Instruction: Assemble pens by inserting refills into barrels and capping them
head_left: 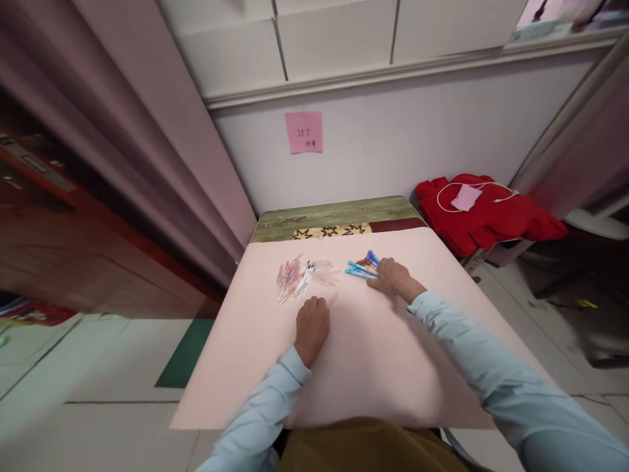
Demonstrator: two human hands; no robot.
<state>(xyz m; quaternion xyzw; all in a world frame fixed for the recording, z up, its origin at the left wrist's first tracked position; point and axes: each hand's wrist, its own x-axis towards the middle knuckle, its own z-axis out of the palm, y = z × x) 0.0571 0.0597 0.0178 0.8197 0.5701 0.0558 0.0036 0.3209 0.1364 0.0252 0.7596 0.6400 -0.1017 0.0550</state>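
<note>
A small table covered by a pale pink sheet (373,354) stands in front of me. My left hand (311,326) rests on the sheet with its fingers curled under, just below a loose heap of thin clear and orange sticks, perhaps pen refills (299,275). My right hand (392,276) lies on the right end of a bunch of blue and orange pens (362,265), fingers bent over them. Whether the left hand holds anything is hidden.
A red cloth pile (486,213) with a white cable and a pink note lies on a stand right of the table. A pink sticky note (304,132) hangs on the wall ahead. A curtain (147,144) hangs to the left.
</note>
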